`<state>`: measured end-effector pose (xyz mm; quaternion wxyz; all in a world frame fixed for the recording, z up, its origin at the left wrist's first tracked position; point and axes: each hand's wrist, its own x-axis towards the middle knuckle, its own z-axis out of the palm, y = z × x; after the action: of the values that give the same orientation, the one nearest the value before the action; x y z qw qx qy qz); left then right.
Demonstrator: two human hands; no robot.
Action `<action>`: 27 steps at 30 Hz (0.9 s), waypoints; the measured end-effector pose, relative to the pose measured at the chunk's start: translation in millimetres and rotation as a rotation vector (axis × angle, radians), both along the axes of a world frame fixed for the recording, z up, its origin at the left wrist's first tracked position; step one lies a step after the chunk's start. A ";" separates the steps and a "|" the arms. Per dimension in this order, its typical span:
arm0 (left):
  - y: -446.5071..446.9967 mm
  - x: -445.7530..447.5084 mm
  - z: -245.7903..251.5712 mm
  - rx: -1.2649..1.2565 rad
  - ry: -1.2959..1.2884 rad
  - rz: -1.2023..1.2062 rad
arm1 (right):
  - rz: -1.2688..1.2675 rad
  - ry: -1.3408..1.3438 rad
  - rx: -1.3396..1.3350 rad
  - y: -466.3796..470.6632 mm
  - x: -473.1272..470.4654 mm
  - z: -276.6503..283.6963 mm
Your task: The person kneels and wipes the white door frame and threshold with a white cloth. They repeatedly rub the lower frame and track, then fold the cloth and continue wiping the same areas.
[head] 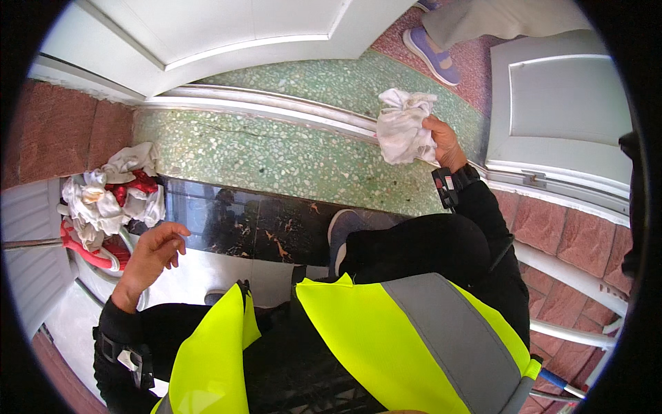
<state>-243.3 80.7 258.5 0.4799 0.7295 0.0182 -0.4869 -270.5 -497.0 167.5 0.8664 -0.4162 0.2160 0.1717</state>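
Note:
My right hand [446, 143] grips a crumpled, smudged white cloth [406, 127] over the metal door track [269, 106]. Part of the cloth hangs over the green terrazzo on both sides of the track. My left hand [158, 253] hangs with bent, parted fingers and holds nothing. It is nearest to a heap of white rags [98, 202] at the left, which has a red cloth [135, 187] among it. Between my hands lies a green terrazzo sill [258, 150], bordered on my side by a polished black stone step [232, 222].
A white panelled door [232, 26] stands at the upper left, another door panel [563, 98] at the right. Beyond the track, a person's purple shoe [432, 56] rests on red terrazzo. My own shoe [344, 233] is on the black step. White pipes [574, 331] run at the right.

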 end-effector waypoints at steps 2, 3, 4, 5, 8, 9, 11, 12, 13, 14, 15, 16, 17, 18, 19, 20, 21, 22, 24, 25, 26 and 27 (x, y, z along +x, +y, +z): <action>1.1 -1.0 1.4 0.040 -0.003 -0.011 | 0.028 0.068 0.005 18.4 12.4 1.0; 1.4 -1.5 2.2 0.010 -0.006 -0.003 | 0.061 0.029 0.083 24.5 16.4 2.9; 1.3 -1.8 2.5 0.010 -0.008 -0.001 | 0.057 0.034 0.119 30.4 18.0 4.1; 0.9 -2.0 3.0 0.020 -0.007 -0.009 | 0.052 0.040 0.155 35.7 19.9 4.6; 0.0 -0.7 4.4 0.022 -0.020 -0.037 | 0.010 0.062 0.251 49.4 25.9 1.9; -0.3 -0.1 4.6 0.031 -0.029 -0.051 | -0.016 0.051 0.212 53.5 27.5 0.0; -0.2 0.2 5.3 0.011 -0.042 -0.055 | -0.068 0.039 0.134 61.5 29.7 -4.0; 0.0 0.1 5.5 0.008 -0.045 -0.053 | -0.043 0.021 0.139 65.5 31.8 -6.2; 0.7 -0.3 5.9 0.008 -0.052 -0.063 | -0.029 0.011 0.138 69.2 33.9 -8.0; 1.5 -0.6 6.6 0.008 -0.039 -0.044 | -0.005 -0.023 0.142 72.9 36.4 -10.0; 2.4 -0.8 7.1 0.007 -0.033 -0.039 | -0.003 -0.019 0.093 75.7 39.7 -11.7; 3.2 -1.3 7.6 0.005 -0.026 -0.033 | 0.009 -0.038 0.048 77.5 43.1 -13.3; 4.0 -1.8 8.3 0.002 -0.021 -0.028 | 0.021 -0.059 0.002 78.3 47.1 -15.1; 4.6 -2.3 9.0 -0.008 -0.020 -0.018 | 0.037 -0.098 -0.123 78.1 52.2 -17.3; 5.2 -2.8 9.9 0.000 -0.019 -0.024 | 0.052 -0.137 -0.249 77.1 57.5 -20.3; 5.6 -3.1 10.7 0.008 -0.018 -0.030 | 0.072 -0.170 -0.382 75.4 62.2 -24.2; 6.0 -3.5 11.8 0.032 -0.017 -0.046 | 0.089 -0.210 -0.492 73.5 65.4 -29.2; 6.3 -3.8 13.0 0.027 -0.022 -0.041 | 0.109 -0.243 -0.609 71.7 67.8 -35.6; 6.8 -4.8 15.3 0.058 -0.031 -0.059 | 0.169 -0.288 -0.780 69.8 67.6 -52.0; 6.9 -5.1 16.1 0.044 -0.035 -0.053 | 0.208 -0.298 -0.836 69.8 65.0 -61.5; 7.1 -5.5 16.8 0.040 -0.039 -0.053 | 0.250 -0.334 -0.875 69.4 62.2 -70.3; 7.3 -6.0 17.2 0.036 -0.043 -0.054 | 0.257 -0.200 -0.853 67.4 60.6 -77.0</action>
<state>-249.3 88.0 275.7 0.4540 0.7485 -0.0030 -0.4834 -209.9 -429.6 90.5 0.6060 -0.7736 0.1295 0.1325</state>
